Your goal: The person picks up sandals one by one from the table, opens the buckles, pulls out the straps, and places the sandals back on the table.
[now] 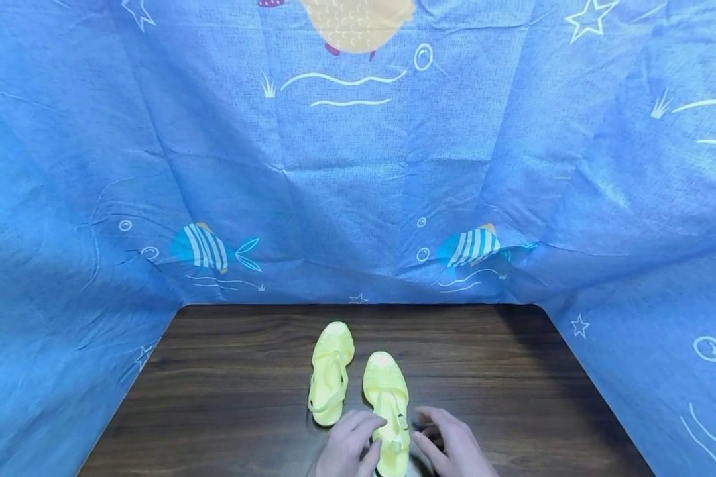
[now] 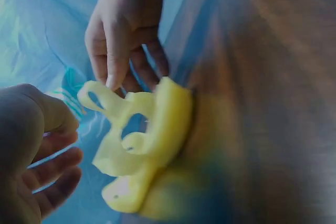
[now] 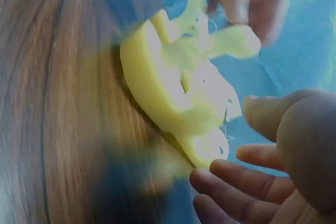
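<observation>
A pale yellow sandal (image 1: 388, 384) lies on the table with its toe towards the back, between my two hands. My left hand (image 1: 349, 442) is at its left side, fingertips right at the straps. To its right is my right hand (image 1: 450, 442), thumb and fingers spread apart beside the heel half. In the left wrist view the loose-fingered left hand (image 2: 37, 156) stands apart from the sandal (image 2: 170, 119). The right wrist view has the right hand (image 3: 278, 166) with relaxed fingers near the sandal (image 3: 152, 77). A matching sandal (image 1: 332, 371) lies farther left and back.
Both sandals are on a dark wood-grain table (image 1: 227, 384). A blue cloth (image 1: 346, 199) printed with fish and stars hangs behind the table's back edge and along both sides.
</observation>
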`<action>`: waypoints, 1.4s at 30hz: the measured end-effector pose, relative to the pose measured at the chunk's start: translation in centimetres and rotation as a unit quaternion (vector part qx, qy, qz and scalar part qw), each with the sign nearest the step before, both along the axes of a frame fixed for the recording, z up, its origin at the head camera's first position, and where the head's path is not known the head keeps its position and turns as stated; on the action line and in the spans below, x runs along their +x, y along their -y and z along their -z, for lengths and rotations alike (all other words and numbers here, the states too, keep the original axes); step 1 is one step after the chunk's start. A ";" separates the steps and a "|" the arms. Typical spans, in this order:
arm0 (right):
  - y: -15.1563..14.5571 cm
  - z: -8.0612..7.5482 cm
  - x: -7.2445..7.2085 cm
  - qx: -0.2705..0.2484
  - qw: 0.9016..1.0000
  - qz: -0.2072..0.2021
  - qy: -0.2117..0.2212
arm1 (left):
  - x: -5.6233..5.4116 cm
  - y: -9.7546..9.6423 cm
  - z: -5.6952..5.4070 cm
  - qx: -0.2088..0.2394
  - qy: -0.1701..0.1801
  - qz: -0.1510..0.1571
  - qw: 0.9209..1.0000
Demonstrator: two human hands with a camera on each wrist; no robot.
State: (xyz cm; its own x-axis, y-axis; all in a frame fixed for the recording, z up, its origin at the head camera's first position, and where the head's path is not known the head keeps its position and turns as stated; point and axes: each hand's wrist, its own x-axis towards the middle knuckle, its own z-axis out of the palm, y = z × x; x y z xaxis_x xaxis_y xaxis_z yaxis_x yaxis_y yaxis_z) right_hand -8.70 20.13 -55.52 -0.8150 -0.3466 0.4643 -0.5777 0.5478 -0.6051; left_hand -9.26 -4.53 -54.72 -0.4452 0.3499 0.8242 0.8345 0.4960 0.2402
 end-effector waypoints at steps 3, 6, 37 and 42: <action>0.6 0.3 -0.1 -0.026 1.000 0.000 0.011 | -1.1 -0.7 -1.7 -0.028 -0.019 0.032 0.999; 0.8 0.5 -0.2 -0.025 1.000 -0.003 -0.002 | -2.0 -1.6 -2.8 -0.075 -0.010 0.039 0.996; 1.5 0.7 0.2 -0.046 0.998 0.013 0.026 | -4.2 -3.5 -4.8 -0.391 0.155 0.041 0.906; 1.7 0.5 0.4 -0.049 0.998 0.041 0.027 | -4.6 -3.5 -4.8 -0.379 0.196 0.072 0.901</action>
State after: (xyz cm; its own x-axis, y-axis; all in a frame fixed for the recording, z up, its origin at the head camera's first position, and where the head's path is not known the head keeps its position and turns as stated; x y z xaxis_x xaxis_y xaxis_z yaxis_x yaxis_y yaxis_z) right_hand -8.30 18.44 -55.98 -0.8635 -0.2322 0.4478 -0.4984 0.5294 -0.6865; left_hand -13.87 -1.07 -49.96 -0.5549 0.8242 0.1129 0.8283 0.5347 0.1673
